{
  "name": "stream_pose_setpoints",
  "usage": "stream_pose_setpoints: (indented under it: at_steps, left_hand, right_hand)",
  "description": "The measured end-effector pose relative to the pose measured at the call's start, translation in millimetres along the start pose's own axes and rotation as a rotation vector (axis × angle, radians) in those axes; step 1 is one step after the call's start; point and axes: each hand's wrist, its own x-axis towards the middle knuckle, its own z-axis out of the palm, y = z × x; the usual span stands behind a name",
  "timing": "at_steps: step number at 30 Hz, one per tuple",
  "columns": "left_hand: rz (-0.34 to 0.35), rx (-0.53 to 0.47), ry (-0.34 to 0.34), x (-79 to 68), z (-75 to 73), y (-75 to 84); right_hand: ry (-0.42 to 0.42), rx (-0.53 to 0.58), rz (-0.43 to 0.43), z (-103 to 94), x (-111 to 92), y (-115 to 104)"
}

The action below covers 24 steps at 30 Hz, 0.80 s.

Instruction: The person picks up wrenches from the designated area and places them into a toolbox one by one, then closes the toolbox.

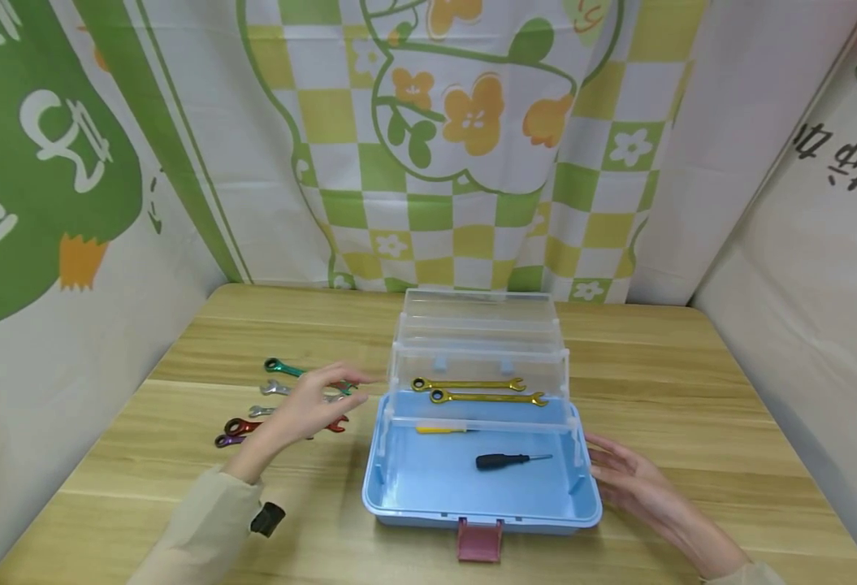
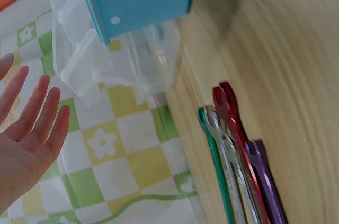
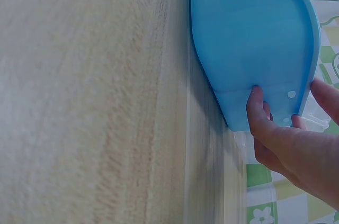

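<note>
Reference: the box is the dial centre, with 12 o'clock toward the patterned curtain (image 1: 465, 227). The wooden table (image 1: 655, 390) supports all items.

The blue box (image 1: 413, 517) stands with its front at 6 o'clock, presumably so that its interior faces the person. Its clear lid (image 1: 481, 305) is folded back at 12 o'clock. A clear tray (image 1: 530, 425) is raised before the lid, leaving the box floor accessible.

Right hand (image 1: 629, 479), at 3 o'clock: fingers loosely bent and spread, fingertips against the outer side wall, no grasp taken. The contact probably steadies the box; the pressure applied cannot be told.

Left hand (image 1: 318, 402), between 9 and 10 o'clock: fingers extended, thumb and forefinger well apart, nothing held. It hovers beside the box, partly covering the loose wrenches in the head view.

Loose wrenches, on the table at 9 to 10 o'clock: red wrench (image 1: 241, 426), green wrench (image 1: 287, 368), silver wrench (image 1: 276, 388), second silver wrench (image 1: 260, 411), purple wrench (image 1: 227, 441). They lie roughly parallel, likely for easy selection.

Tray contents: two gold wrenches (image 1: 472, 384), side by side, aligned with the tray's length.

Box floor contents: a black screwdriver (image 1: 499, 461), just off centre toward 3 o'clock; a yellow screwdriver (image 1: 439, 430), toward 11 o'clock, partly behind the tray edge.

The pink latch (image 1: 480, 543) hangs released at 6 o'clock.
</note>
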Motion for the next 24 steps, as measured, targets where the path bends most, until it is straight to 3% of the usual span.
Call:
stream_pose_setpoints:
  at_steps: [15,24]
  left_hand:
    - [-0.172,0.042,-0.014,-34.0,-14.9,-29.2]
    - [-0.155,0.125,0.013,-48.0,-20.1,-47.8]
  right_hand:
    - [0.011,-0.007,0.002,0.1,0,0]
    - [0.006,-0.003,-0.009,-0.1,0,1]
